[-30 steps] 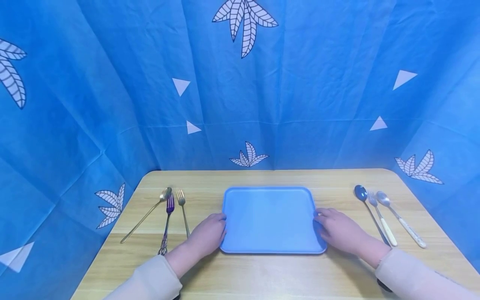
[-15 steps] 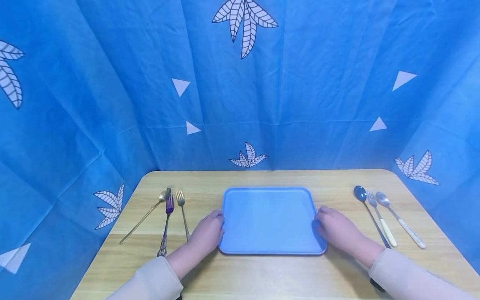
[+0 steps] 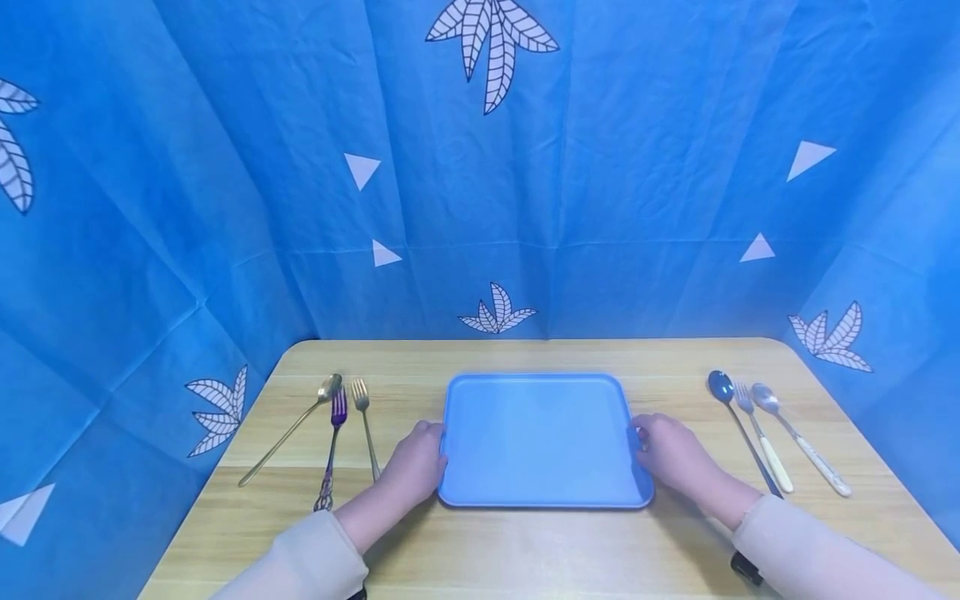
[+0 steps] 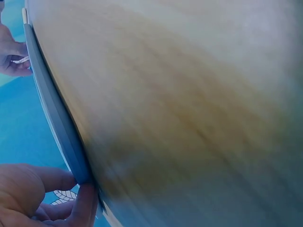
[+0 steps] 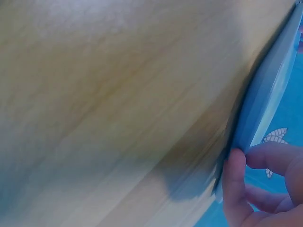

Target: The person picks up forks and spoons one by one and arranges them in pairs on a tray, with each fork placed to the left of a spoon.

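Note:
A blue rectangular tray (image 3: 540,442) lies flat on the wooden table, its inside bare. At its left edge my left hand (image 3: 412,467) pinches the rim; the left wrist view shows that hand (image 4: 42,198) with thumb and fingertips at the tray's corner (image 4: 71,146). My right hand (image 3: 675,454) pinches the opposite rim, and in the right wrist view its thumb and finger meet on the tray edge (image 5: 258,109). Both forearms reach in from the front in light sleeves.
Left of the tray lie a gold spoon (image 3: 288,442), a purple fork (image 3: 330,450) and a gold fork (image 3: 367,425). To its right are a dark spoon (image 3: 738,425), a white-handled fork (image 3: 765,437) and a pale-handled spoon (image 3: 802,442). Blue curtain (image 3: 637,167) surrounds the table.
Both hands have shifted slightly at the rims, the left hand a little outward and the fingers settling closer on the edges. The tray stays in nearly the same place.

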Demonstrator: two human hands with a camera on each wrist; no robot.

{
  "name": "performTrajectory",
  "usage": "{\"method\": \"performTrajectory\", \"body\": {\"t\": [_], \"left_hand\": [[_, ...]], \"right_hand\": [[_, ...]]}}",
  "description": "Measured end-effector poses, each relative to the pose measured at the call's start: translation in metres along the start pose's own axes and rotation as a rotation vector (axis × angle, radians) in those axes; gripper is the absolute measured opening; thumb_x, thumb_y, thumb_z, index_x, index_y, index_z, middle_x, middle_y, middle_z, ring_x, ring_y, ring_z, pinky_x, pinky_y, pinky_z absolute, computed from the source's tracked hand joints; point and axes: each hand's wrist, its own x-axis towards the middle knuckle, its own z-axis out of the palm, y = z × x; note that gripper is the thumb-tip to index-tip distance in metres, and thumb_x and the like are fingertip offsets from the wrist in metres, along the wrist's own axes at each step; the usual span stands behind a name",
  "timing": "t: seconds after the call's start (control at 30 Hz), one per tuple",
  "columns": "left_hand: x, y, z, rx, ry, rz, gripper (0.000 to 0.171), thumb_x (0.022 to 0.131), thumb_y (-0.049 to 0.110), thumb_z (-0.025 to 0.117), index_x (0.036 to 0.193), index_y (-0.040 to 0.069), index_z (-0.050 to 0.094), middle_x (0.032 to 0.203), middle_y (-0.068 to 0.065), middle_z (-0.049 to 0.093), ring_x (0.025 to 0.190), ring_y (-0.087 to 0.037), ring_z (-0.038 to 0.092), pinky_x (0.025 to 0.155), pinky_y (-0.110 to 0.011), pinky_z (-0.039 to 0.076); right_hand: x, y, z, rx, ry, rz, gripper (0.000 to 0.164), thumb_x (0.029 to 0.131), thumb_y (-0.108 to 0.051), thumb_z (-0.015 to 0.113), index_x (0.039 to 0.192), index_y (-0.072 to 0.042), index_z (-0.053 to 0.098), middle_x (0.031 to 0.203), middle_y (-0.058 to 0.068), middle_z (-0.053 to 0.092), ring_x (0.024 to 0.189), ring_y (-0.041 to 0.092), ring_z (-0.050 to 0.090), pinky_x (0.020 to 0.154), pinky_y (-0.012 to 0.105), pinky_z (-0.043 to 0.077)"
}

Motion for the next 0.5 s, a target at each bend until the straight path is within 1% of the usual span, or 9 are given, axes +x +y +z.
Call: {"method": "performTrajectory", "body": {"t": [0.13, 0.2, 0.37, 0.5], "left_hand": [[0.0016, -0.0005, 0.0000, -0.001, -0.016, -0.011, 0.047, 0.091, 0.007, 0.069, 0.132, -0.012, 0.054, 0.116, -0.025, 0.060, 0.106, -0.039, 0.063, 0.094, -0.048, 0.052], [0.0024, -0.0009, -0.0003, -0.015, -0.024, -0.019, 0.047, 0.091, 0.007, 0.068, 0.133, -0.012, 0.054, 0.116, -0.025, 0.060, 0.107, -0.039, 0.062, 0.095, -0.048, 0.051], [0.0061, -0.0027, -0.0029, -0.086, -0.039, -0.041, 0.045, 0.089, 0.004, 0.067, 0.131, -0.010, 0.057, 0.115, -0.023, 0.062, 0.109, -0.039, 0.061, 0.097, -0.050, 0.049], [0.0086, -0.0044, -0.0054, -0.130, -0.057, -0.052, 0.044, 0.087, 0.003, 0.069, 0.127, -0.011, 0.058, 0.114, -0.023, 0.065, 0.110, -0.040, 0.062, 0.097, -0.051, 0.049]], "right_hand": [[0.0013, 0.0003, 0.0003, 0.027, -0.029, 0.033, 0.045, 0.077, 0.002, 0.073, 0.119, 0.015, 0.061, 0.095, 0.019, 0.069, 0.088, 0.035, 0.066, 0.078, 0.051, 0.055], [0.0020, 0.0007, 0.0004, 0.037, -0.038, 0.043, 0.048, 0.077, 0.002, 0.073, 0.121, 0.015, 0.059, 0.093, 0.016, 0.069, 0.084, 0.031, 0.065, 0.076, 0.048, 0.056], [0.0030, 0.0018, 0.0008, 0.056, -0.059, 0.072, 0.053, 0.077, 0.001, 0.072, 0.125, 0.016, 0.055, 0.088, 0.010, 0.066, 0.075, 0.021, 0.061, 0.069, 0.040, 0.055], [0.0032, 0.0015, 0.0004, 0.082, -0.080, 0.099, 0.056, 0.078, 0.001, 0.072, 0.128, 0.016, 0.053, 0.087, 0.009, 0.065, 0.073, 0.020, 0.060, 0.065, 0.036, 0.053]]}}
